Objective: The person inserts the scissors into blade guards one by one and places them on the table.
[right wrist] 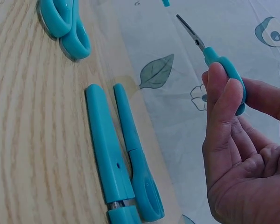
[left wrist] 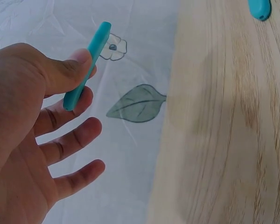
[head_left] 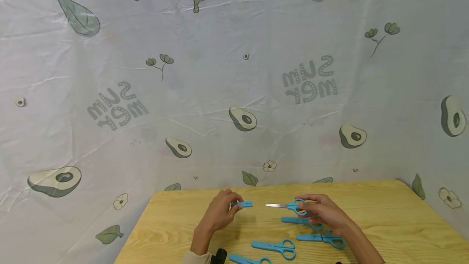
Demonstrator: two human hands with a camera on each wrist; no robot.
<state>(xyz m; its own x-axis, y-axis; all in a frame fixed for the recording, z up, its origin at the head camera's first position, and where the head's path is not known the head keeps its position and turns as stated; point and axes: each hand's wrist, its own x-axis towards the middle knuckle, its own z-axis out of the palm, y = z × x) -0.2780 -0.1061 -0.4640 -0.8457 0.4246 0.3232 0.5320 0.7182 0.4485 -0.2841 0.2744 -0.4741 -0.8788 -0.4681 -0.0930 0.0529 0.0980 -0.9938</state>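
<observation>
Over the far part of the table, my left hand point(head_left: 219, 212) pinches a blue scissors cover point(head_left: 247, 204) between thumb and forefinger. In the left wrist view the other fingers spread apart below the cover point(left wrist: 87, 70). My right hand point(head_left: 327, 212) holds a pair of blue-handled scissors point(head_left: 292, 206) by the finger loops, its bare metal blades shut together and pointing left toward the cover. A gap separates the blade tip from the cover. Just beneath the right hand lie covered blue scissors point(head_left: 291, 220) and a second covered pair point(head_left: 309, 237).
More covered blue scissors point(head_left: 267, 246) lie nearer the front of the wooden table point(head_left: 165, 231), and another pair point(head_left: 242, 259) is cut off by the lower frame edge. A pale printed sheet point(head_left: 205, 93) hangs behind the table's far edge.
</observation>
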